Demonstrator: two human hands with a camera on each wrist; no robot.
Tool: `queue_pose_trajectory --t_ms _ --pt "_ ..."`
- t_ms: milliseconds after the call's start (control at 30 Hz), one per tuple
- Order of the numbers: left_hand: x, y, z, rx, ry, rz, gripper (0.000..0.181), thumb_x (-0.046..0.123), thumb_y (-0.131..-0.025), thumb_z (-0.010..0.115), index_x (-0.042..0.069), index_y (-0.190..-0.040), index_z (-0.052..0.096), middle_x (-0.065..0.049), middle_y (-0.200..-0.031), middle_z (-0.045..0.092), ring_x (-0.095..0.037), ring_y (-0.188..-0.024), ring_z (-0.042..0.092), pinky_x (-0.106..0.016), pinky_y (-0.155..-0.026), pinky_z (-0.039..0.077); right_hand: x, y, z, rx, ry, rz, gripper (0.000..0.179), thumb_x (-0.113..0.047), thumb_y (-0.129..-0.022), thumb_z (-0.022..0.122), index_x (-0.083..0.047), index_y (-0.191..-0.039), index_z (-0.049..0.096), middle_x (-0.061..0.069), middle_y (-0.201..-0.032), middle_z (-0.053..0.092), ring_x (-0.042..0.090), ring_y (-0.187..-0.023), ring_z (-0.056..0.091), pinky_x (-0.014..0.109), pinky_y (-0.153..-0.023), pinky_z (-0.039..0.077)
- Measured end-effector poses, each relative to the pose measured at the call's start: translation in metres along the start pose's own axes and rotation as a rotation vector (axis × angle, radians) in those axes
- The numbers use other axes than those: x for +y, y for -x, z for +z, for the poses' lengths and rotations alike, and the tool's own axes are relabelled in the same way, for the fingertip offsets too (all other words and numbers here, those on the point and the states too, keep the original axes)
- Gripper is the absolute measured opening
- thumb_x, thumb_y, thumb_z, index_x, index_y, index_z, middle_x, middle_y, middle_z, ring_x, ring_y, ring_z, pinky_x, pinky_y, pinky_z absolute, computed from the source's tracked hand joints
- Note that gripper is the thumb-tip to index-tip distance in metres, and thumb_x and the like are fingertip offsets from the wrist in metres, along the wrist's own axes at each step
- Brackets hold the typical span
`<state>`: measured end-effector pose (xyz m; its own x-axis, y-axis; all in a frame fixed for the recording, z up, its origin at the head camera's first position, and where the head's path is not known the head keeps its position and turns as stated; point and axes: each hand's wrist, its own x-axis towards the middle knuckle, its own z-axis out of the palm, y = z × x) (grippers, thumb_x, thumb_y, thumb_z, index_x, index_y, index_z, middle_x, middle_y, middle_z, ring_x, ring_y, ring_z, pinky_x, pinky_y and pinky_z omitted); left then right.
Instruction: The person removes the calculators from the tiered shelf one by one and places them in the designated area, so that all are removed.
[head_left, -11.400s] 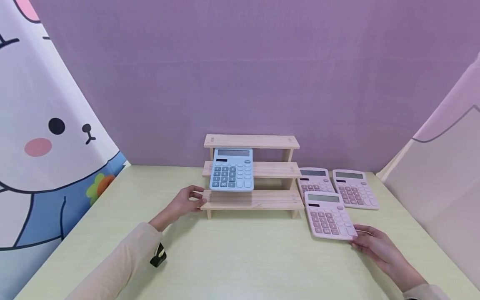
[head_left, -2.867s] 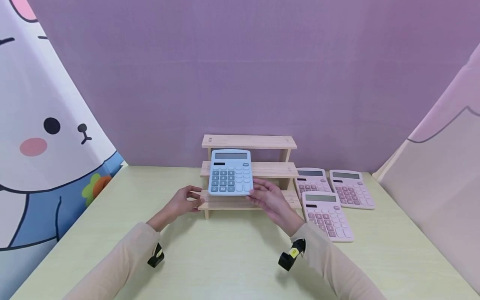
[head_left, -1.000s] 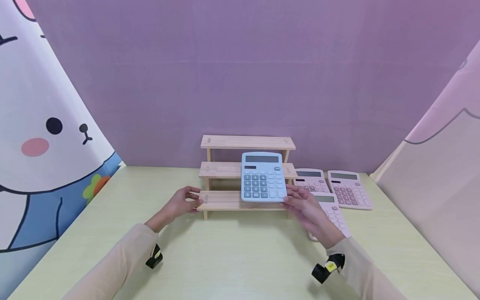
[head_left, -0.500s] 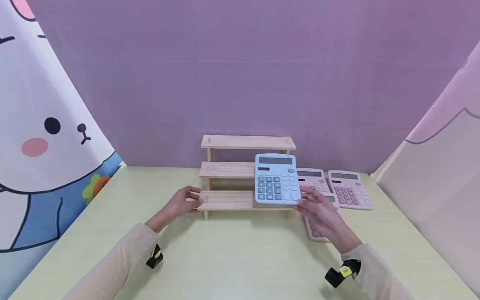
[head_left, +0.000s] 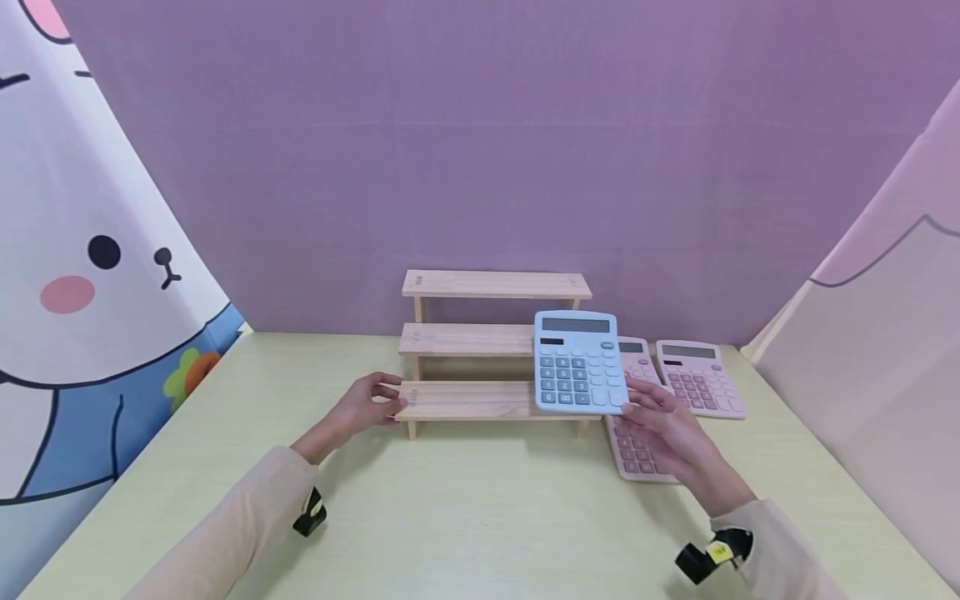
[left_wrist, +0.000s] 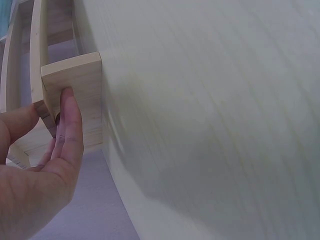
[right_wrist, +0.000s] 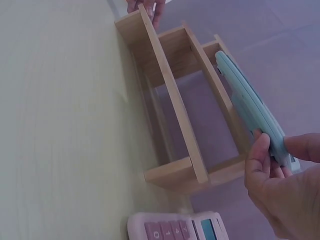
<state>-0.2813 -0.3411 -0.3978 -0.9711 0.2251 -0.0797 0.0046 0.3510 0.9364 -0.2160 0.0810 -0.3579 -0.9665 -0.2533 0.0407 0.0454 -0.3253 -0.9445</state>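
A three-tier wooden stand (head_left: 472,398) is on the table, its steps rising toward the back. My left hand (head_left: 366,406) grips the left end of the lowest step; in the left wrist view the thumb lies on one face of the board (left_wrist: 42,95) and the fingers curl round the other. At the stand's right end my right hand (head_left: 678,433) pinches a light-blue calculator (head_left: 577,362) by its lower right corner, thumb on one face and fingers on the other. In the right wrist view the calculator (right_wrist: 250,107) appears edge-on, away from the steps' front edges.
Three pink calculators lie on the table right of the stand: a front one (head_left: 636,454) partly behind my right hand, a back one (head_left: 637,358) partly covered by the blue calculator, and a right one (head_left: 701,379). A purple backdrop (head_left: 480,167) stands behind.
The blue calculator stood at the stand's left part earlier; my right hand has taken hold of it and moved it rightward. Previously that hand was at the front pink calculator. The left hand stays put.
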Motion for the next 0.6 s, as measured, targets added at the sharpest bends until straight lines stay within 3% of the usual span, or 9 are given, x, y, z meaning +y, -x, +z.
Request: queue_pose_trajectory --t_ms 600 --pt "0.000 0.000 0.002 0.014 -0.010 -0.014 0.044 0.005 -0.087 0.058 -0.008 -0.126 0.040 -0.028 -0.114 0.051 -0.018 -0.084 0.061 -0.036 -0.075 0.058 -0.009 0.018 -0.033 -0.108 -0.029 -0.074 0.035 0.012 -0.090 0.039 -0.008 -0.118 0.047 0.004 -0.107 0.062 0.014 -0.095 0.062 0.024 -0.084 0.054"
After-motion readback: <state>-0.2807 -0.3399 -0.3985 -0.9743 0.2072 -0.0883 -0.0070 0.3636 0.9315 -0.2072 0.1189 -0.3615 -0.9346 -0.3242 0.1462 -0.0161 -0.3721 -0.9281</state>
